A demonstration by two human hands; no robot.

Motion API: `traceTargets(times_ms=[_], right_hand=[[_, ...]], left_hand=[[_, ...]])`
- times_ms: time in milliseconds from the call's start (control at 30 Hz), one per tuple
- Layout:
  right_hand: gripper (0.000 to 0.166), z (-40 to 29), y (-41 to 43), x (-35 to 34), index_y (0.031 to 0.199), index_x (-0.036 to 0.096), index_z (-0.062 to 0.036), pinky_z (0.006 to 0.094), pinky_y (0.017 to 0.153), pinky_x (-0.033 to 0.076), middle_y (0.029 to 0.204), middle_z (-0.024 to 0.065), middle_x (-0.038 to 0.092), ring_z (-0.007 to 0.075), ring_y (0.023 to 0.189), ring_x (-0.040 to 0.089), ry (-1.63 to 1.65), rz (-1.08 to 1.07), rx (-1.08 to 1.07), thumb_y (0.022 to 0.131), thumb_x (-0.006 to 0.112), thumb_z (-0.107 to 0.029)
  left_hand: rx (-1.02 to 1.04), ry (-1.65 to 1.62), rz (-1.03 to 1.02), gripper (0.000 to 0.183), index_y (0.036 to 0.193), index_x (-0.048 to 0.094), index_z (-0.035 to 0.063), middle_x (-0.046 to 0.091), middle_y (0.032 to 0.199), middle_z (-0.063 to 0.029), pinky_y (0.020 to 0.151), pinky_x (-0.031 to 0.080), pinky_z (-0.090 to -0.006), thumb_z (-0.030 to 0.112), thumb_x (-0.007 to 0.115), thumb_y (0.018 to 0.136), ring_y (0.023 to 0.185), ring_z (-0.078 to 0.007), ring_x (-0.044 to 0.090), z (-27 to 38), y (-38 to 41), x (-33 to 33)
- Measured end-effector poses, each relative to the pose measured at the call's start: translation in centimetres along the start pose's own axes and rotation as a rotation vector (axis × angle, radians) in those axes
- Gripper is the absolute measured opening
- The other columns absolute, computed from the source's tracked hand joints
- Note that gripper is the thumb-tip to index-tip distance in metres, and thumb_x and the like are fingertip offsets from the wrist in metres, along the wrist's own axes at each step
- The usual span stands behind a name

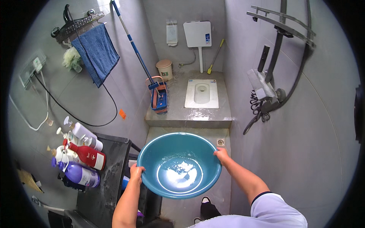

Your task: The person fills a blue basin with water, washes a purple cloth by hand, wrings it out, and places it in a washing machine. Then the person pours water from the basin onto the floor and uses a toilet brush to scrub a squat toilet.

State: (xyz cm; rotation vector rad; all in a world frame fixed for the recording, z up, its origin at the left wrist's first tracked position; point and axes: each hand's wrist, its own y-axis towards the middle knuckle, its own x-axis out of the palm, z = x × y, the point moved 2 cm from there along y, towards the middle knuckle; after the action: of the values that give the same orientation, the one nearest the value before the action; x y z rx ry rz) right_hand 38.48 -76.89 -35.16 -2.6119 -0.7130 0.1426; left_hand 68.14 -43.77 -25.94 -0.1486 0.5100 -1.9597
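A large teal plastic basin (151, 155) is held out in front of me above the grey tiled floor (199, 206). Some water (182, 172) lies in its bottom and reflects bright light. My left hand (137, 172) grips the rim on the left, with the thumb over the edge. On the right side, the rim is in the grasp of my right hand (222, 156). Fingers under the rim are hidden on both sides. Beyond the basin is a raised step (188, 123) with a white squat toilet (188, 94) set into it.
At left, a black shelf rack (109, 182) carries several pump bottles (88, 155). A mop (137, 51) stands in a blue bucket (162, 104) beside a lidded bin (164, 67). A floor drain (220, 142) lies near the right wall. Shower fittings (263, 84) project from that wall.
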Motion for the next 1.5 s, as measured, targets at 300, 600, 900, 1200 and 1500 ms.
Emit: traceTargets(times_ms=[300,600,900,1200,1500], right_hand=[[0.025,5.1,-11.5,-1.1,0.084,0.062,0.0013,0.0331,0.059,0.046,0.073,0.0091,0.059,0.0198,0.064,0.055,-0.009,0.06,0.14,0.061,0.053,0.003],[0.026,6.8,-16.7,-2.0,0.082,0.061,0.0005,0.0329,0.056,0.044,0.071,0.0074,0.058,0.0196,0.061,0.053,0.052,0.113,0.131,0.058,0.051,0.004],[0.027,7.0,-18.0,-1.5,0.085,0.06,0.0028,0.0333,0.052,0.046,0.07,0.0101,0.057,0.0204,0.059,0.054,0.079,0.105,0.068,0.06,0.048,0.005],[0.037,6.6,-18.7,-2.9,0.094,0.06,0.0005,0.031,0.06,0.044,0.078,0.0076,0.057,0.0186,0.068,0.053,0.195,0.118,0.107,0.058,0.052,0.003],[0.038,2.9,-19.4,0.4,0.103,0.049,0.0029,0.0485,0.082,0.044,0.096,0.0174,0.054,0.0337,0.088,0.052,0.367,-0.231,0.4,0.067,0.058,-0.005]], left_hand=[[-0.065,0.084,-0.042,0.024,0.07,0.058,-0.0027,0.056,0.066,-0.0094,0.051,0.042,-0.0326,-0.009,0.049,0.049,0.057,-0.0228,0.052,-1.5,-6.0,-3.7],[0.005,0.136,-0.08,0.025,0.072,0.057,-0.0037,0.055,0.066,-0.0106,0.05,0.043,-0.0335,-0.009,0.05,0.048,0.055,-0.0248,0.052,-0.2,-8.9,-4.4],[0.034,0.16,-0.089,0.03,0.077,0.057,-0.0023,0.056,0.069,-0.0103,0.052,0.045,-0.0338,-0.009,0.049,0.049,0.058,-0.0246,0.054,1.1,-10.7,-5.7],[-0.037,0.203,-0.322,0.063,0.116,0.048,0.0107,0.058,0.093,-0.0091,0.07,0.049,-0.0381,-0.008,0.059,0.056,0.079,-0.0256,0.058,5.9,-16.4,-3.7],[0.339,0.176,-0.205,0.07,0.118,0.048,0.0096,0.055,0.075,-0.0072,0.05,0.042,-0.0296,-0.001,0.054,0.05,0.062,-0.0168,0.053,9.6,-15.4,-6.9]])
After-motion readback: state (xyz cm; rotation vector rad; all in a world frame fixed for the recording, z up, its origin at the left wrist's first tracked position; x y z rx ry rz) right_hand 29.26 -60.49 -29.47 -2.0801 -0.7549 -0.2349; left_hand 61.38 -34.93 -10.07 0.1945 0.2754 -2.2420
